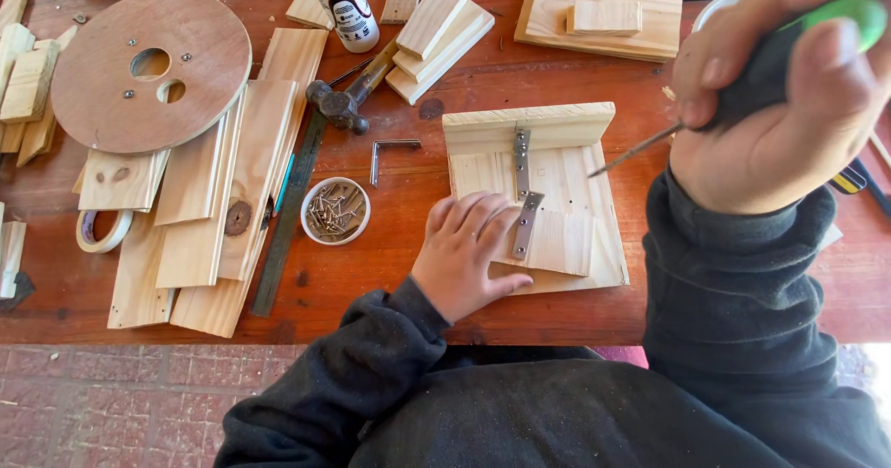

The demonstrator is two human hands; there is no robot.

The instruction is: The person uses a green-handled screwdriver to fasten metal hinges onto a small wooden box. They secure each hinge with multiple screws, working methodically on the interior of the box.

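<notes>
Head view, left hand: the left hand (pixel 467 253) lies flat, fingers spread, pressing on the pine board assembly (pixel 536 199); it grips nothing, only holds the wood down.
Head view, right hand: the right hand (pixel 784 106) is clenched round the green-and-black handle of a screwdriver (pixel 742 92), raised above the board, its thin shaft slanting down and left with the tip in the air, not touching wood.
Head view, workpiece: the board assembly sits on the red-brown table (pixel 418 310) near its front edge, a thicker crosspiece along its far side. A metal hinge strap (pixel 524 194) runs down its middle and bends onto a smaller wooden flap under the left fingertips.
Head view, surroundings: a small round dish of screws (pixel 335 210) stands just left of the board; beyond it lie a hammer (pixel 348 97), a steel ruler (pixel 288 213), a small metal angle bracket (pixel 388 155), a round plywood disc (pixel 151 69), loose pine slats (pixel 218 217), a roll of tape (pixel 102 230) and a white glue bottle (pixel 342 4).
Risk, slipping tip: the left fingers rest right beside the hinge, so a tip skidding off a screw head would likely strike them.
Risk, shifting wood: nothing clamps the board; sideways push on the tool could slide it and skew the hinge.
Risk, splitting: the flap looks thin, and a screw driven near its edge may crack the pine.
</notes>
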